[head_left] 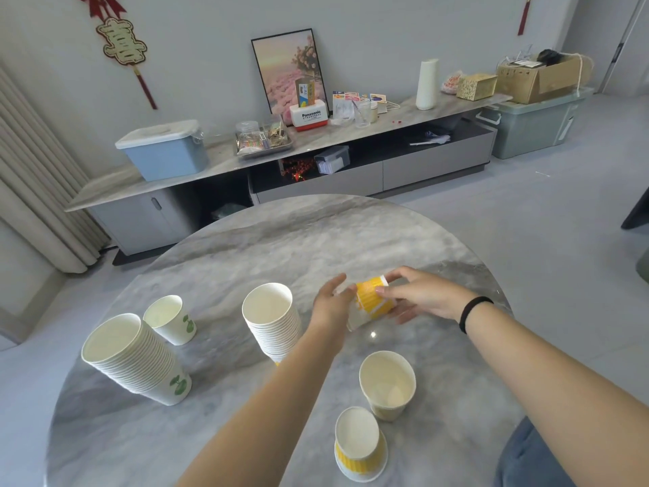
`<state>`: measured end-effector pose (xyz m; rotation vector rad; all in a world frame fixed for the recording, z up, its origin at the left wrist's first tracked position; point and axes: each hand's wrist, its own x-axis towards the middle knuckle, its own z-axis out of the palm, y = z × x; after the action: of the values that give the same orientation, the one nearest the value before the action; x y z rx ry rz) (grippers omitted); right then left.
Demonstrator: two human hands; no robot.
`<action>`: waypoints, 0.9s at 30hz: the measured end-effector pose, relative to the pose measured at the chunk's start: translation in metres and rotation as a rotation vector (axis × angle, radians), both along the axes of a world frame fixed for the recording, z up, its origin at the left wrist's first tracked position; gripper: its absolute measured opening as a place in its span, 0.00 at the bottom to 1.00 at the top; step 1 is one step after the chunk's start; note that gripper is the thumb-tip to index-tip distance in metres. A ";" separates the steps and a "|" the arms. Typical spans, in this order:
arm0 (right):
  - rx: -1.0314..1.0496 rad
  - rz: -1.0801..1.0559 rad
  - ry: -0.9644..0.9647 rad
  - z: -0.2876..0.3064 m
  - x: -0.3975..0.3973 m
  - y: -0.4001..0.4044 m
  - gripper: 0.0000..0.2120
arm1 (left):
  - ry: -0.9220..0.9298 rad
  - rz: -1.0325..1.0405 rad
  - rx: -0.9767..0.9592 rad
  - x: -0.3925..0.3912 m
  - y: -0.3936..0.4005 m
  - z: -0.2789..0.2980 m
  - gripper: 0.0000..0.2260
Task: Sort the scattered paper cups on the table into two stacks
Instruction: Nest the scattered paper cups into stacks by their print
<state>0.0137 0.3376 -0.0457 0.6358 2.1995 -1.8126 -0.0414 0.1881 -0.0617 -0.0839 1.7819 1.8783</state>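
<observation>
A yellow-and-white paper cup lies tilted on its side above the round marble table, held between both hands. My left hand grips its left side and my right hand its right end. A tall stack of yellow-marked cups stands just left of my left hand. Another tall stack with a green print leans at the table's left. Loose cups stand upright: a green-print one behind that stack, a plain one and a yellow one near the front.
Beyond the table runs a long low cabinet with a blue lidded box, a framed picture and small items. A grey storage bin with a cardboard box on top stands at the right. My knee in jeans shows at the lower right.
</observation>
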 end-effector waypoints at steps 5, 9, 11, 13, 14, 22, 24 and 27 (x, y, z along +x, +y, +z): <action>0.315 0.206 -0.024 0.011 0.023 -0.009 0.26 | 0.524 0.005 -0.350 0.019 -0.016 0.032 0.18; 0.353 0.448 -0.030 0.016 0.048 -0.018 0.31 | 0.692 -0.043 -0.444 0.040 -0.034 0.047 0.19; 0.420 0.534 -0.033 0.011 0.063 -0.022 0.37 | 0.745 -0.075 -0.453 0.053 -0.043 0.049 0.19; 0.478 0.591 -0.026 0.003 0.072 -0.026 0.42 | 0.766 -0.117 -0.461 0.064 -0.050 0.048 0.19; 0.494 0.596 -0.017 -0.001 0.075 -0.027 0.44 | 0.768 -0.125 -0.466 0.070 -0.053 0.047 0.18; 0.503 0.555 0.080 -0.018 0.081 -0.037 0.49 | 0.797 -0.080 -0.498 0.091 -0.078 0.048 0.19; 0.555 0.553 0.123 -0.023 0.078 -0.046 0.46 | 0.833 -0.071 -0.519 0.092 -0.085 0.055 0.20; 0.593 0.477 0.178 -0.019 0.071 -0.050 0.41 | 0.891 -0.020 -0.541 0.089 -0.094 0.073 0.23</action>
<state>0.0847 0.2878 -0.0650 0.0123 2.7213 -1.0160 0.0480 0.0941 0.0114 0.6667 2.8196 1.4411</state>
